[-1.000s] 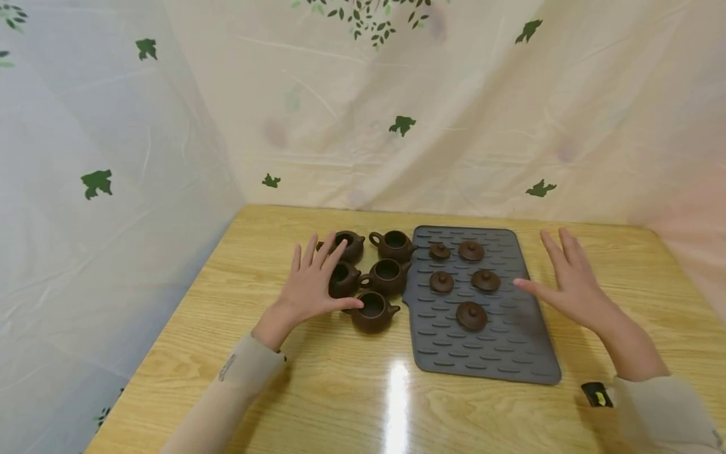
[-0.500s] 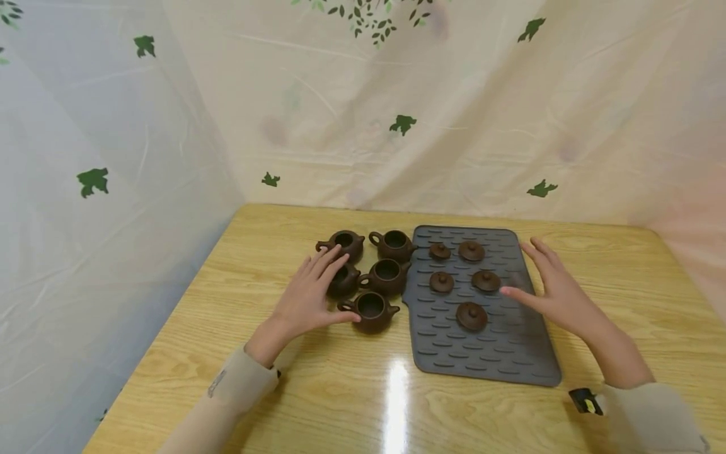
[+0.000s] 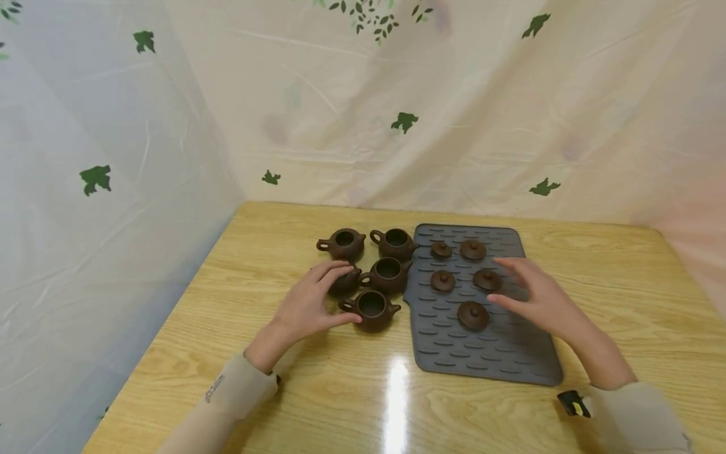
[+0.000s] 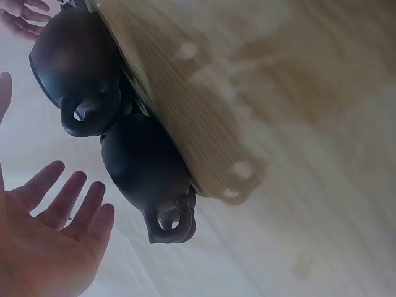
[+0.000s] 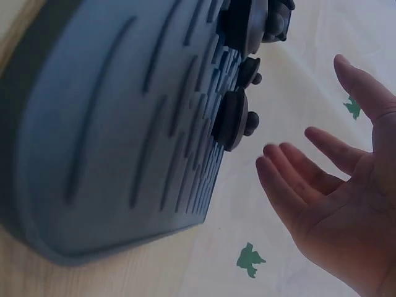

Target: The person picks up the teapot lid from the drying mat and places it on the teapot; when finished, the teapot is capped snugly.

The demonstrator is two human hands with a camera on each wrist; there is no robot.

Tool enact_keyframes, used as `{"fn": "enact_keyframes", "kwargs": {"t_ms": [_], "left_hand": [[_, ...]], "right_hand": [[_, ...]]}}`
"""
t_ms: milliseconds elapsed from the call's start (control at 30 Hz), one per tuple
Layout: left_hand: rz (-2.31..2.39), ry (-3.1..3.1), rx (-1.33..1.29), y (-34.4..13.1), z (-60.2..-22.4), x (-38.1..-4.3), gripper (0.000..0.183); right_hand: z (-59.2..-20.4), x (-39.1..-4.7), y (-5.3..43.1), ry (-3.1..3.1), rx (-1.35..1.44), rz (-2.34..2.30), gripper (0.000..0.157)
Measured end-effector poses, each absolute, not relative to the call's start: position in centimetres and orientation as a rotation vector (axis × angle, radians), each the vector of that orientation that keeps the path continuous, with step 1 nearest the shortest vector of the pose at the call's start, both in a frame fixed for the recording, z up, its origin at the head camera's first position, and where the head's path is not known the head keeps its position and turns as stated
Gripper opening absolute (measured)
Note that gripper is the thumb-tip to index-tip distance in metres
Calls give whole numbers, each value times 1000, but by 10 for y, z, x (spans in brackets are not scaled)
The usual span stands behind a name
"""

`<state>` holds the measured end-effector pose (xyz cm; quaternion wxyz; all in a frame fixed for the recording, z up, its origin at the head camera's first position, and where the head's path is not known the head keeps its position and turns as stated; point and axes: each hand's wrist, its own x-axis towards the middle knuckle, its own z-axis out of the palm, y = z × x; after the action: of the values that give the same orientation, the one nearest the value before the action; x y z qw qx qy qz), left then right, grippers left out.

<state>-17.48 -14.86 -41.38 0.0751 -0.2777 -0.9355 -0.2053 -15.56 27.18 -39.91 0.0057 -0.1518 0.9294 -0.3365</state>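
Left hand [image 3: 303, 304]: thumb spread wide from gently bent fingers, nothing held, beside the front teapot [image 3: 372, 315] on the table [image 3: 323, 391]; contact unclear in head view. Right hand [image 3: 549, 304]: thumb and fingers parted, grasping nothing, near the right-middle lid [image 3: 486, 280] on the grey mat [image 3: 510, 350].

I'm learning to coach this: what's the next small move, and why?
Probably ease the right-hand grip onto the round, knobbed dark-brown lid at the middle row's right on the grey ribbed mat: the grip hangs open near that lid, holding nothing, and four squat dark-brown teapots show uncovered openings.
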Motion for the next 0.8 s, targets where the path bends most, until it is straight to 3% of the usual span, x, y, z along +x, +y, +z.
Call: {"fn": "enact_keyframes", "kwargs": {"t_ms": [200, 800], "left_hand": [[-668, -2819, -824, -145, -414, -173, 75], [-948, -2867, -898, -137, -416, -175, 48]], "right_hand": [[-405, -155, 264, 2875, -574, -1097, 51], [-422, -158, 256, 2729, -631, -1083, 28]]}}
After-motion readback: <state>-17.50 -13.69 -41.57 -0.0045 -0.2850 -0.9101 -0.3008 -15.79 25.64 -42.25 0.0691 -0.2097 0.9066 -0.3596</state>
